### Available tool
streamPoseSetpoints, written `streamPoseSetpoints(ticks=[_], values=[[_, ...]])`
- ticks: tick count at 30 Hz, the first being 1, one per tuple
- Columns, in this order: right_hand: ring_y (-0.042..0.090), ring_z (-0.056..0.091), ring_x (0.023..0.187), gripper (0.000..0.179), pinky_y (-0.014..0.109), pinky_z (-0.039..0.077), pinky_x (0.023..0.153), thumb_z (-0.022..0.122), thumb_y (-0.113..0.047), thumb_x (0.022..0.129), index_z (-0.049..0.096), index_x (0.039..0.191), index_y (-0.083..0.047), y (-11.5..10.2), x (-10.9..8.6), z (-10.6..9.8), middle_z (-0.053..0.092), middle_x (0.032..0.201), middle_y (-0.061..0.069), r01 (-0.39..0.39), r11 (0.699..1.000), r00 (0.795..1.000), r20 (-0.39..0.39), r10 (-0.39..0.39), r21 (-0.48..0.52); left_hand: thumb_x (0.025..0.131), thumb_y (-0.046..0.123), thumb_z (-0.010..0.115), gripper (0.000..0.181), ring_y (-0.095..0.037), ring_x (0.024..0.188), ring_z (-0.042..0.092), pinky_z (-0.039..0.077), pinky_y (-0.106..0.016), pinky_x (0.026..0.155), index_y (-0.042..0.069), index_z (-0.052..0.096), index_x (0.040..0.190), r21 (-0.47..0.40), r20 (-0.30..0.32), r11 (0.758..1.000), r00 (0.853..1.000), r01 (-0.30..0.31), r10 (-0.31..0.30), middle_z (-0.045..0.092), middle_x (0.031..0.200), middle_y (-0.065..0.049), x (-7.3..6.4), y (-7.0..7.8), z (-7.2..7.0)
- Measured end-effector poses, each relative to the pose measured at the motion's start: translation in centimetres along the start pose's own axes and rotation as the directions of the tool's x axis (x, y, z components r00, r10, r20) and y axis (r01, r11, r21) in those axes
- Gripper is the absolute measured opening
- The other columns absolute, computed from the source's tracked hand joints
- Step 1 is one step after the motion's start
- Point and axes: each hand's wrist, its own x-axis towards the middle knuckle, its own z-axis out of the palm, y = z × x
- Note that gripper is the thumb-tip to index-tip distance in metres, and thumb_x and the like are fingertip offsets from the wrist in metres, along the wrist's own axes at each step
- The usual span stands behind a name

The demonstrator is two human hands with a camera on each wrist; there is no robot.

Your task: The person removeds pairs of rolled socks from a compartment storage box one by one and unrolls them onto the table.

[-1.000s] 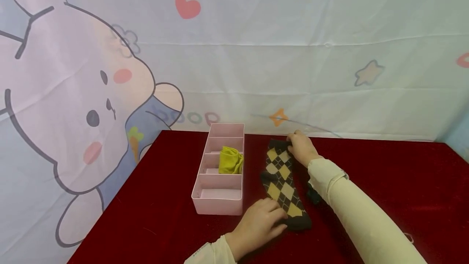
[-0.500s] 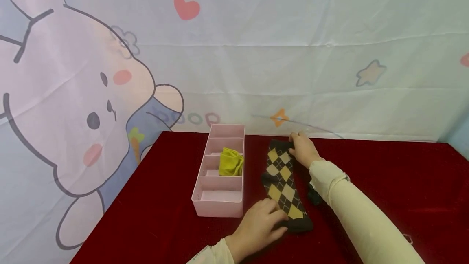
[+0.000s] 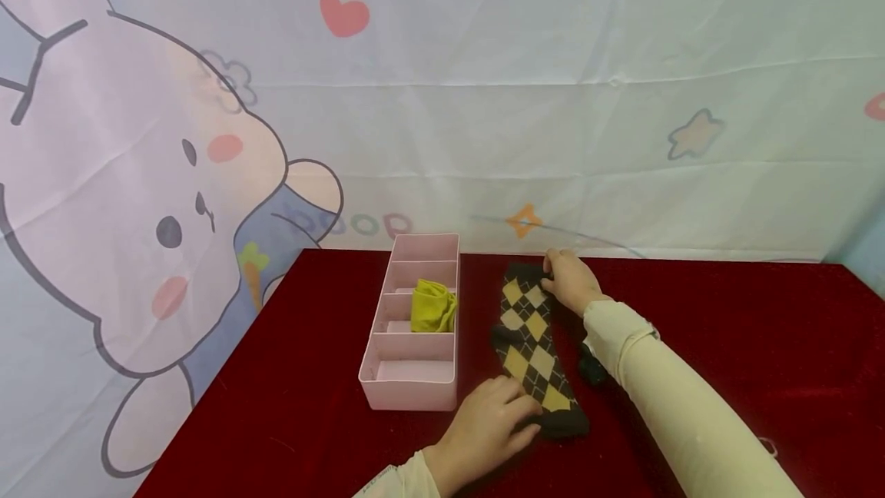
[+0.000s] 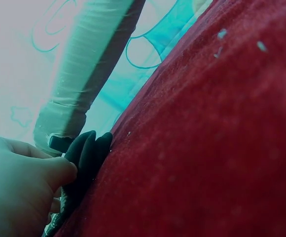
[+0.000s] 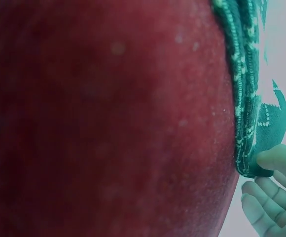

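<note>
An argyle sock (image 3: 528,336) in black, yellow and cream lies lengthwise on the red cloth, its edges showing more than one layer in the wrist views. My left hand (image 3: 487,425) is at its near dark end; in the left wrist view the thumb and fingers pinch the dark fabric (image 4: 86,158). At the far end my right hand (image 3: 572,281) holds the dark corner. The right wrist view has that thumb (image 5: 278,160) on top of the fabric and the fingers below, with a corner lifted.
Left of the sock stands a pink divided box (image 3: 408,394). A folded yellow-green cloth item (image 3: 433,306) sits in one of its middle compartments. A dark bundle (image 3: 591,367) lies partly hidden by my right sleeve. Behind the red table (image 3: 290,375) hangs a printed curtain (image 3: 484,98).
The view shifts slightly. Both hands stay at the two ends of the sock, which has not visibly moved.
</note>
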Motion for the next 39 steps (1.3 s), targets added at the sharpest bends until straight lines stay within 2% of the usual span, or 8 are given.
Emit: streamPoseSetpoints(ticks=[4, 11, 18, 29, 39], values=[[0.023, 0.051, 0.072, 0.019, 0.035, 0.043, 0.065, 0.065, -0.014, 0.089, 0.052, 0.096, -0.003, -0.2, -0.1, -0.1, 0.058, 0.092, 0.015, -0.001, 1.0, 1.0, 0.002, 0.001, 0.008, 0.082, 0.026, 0.074, 0.011, -0.005, 0.08, 0.055, 0.043, -0.016, 0.073, 0.022, 0.069, 0.091, -0.007, -0.011, 1.0, 1.0, 0.001, -0.002, 0.059, 0.084, 0.01, 0.0, 0.0, 0.0], [0.027, 0.06, 0.087, 0.024, 0.04, 0.05, 0.074, 0.063, -0.014, 0.091, 0.058, 0.111, -0.002, -0.5, 0.0, 0.0, 0.062, 0.104, 0.017, 0.008, 1.0, 1.0, -0.001, -0.008, 0.001, 0.082, 0.022, 0.072, 0.009, -0.004, 0.079, 0.055, 0.043, -0.016, 0.072, 0.022, 0.069, 0.09, 0.002, -0.054, 1.0, 0.999, -0.008, 0.008, 0.059, 0.083, 0.01, -0.1, -0.1, 0.2], [0.03, 0.062, 0.095, 0.027, 0.043, 0.051, 0.079, 0.061, -0.014, 0.092, 0.061, 0.115, -0.001, -0.8, 0.0, 0.0, 0.064, 0.11, 0.019, 0.02, 1.0, 1.0, -0.007, -0.02, -0.015, 0.08, 0.018, 0.071, 0.01, -0.004, 0.08, 0.056, 0.044, -0.016, 0.072, 0.021, 0.069, 0.09, 0.014, -0.085, 1.0, 0.996, -0.024, 0.025, 0.06, 0.084, 0.011, -0.1, -0.2, 0.4], [0.03, 0.063, 0.092, 0.019, 0.043, 0.053, 0.075, 0.061, -0.015, 0.093, 0.064, 0.106, -0.002, -0.9, -0.2, 0.2, 0.065, 0.11, 0.019, 0.024, 0.998, 0.999, -0.033, -0.026, -0.062, 0.08, 0.018, 0.072, 0.009, -0.005, 0.08, 0.056, 0.044, -0.016, 0.073, 0.02, 0.069, 0.088, -0.013, -0.119, 1.0, 0.993, -0.018, 0.016, 0.061, 0.084, 0.01, 0.1, 0.1, 0.2], [0.029, 0.064, 0.088, 0.018, 0.041, 0.054, 0.072, 0.06, -0.016, 0.093, 0.064, 0.105, -0.003, -1.2, -0.3, -0.4, 0.066, 0.102, 0.016, 0.023, 0.996, 0.995, -0.094, -0.031, -0.084, 0.081, 0.019, 0.073, 0.009, -0.006, 0.081, 0.056, 0.044, -0.017, 0.073, 0.02, 0.069, 0.089, 0.017, -0.147, 1.0, 0.989, -0.024, 0.026, 0.061, 0.085, 0.009, 0.1, -0.1, 0.1]])
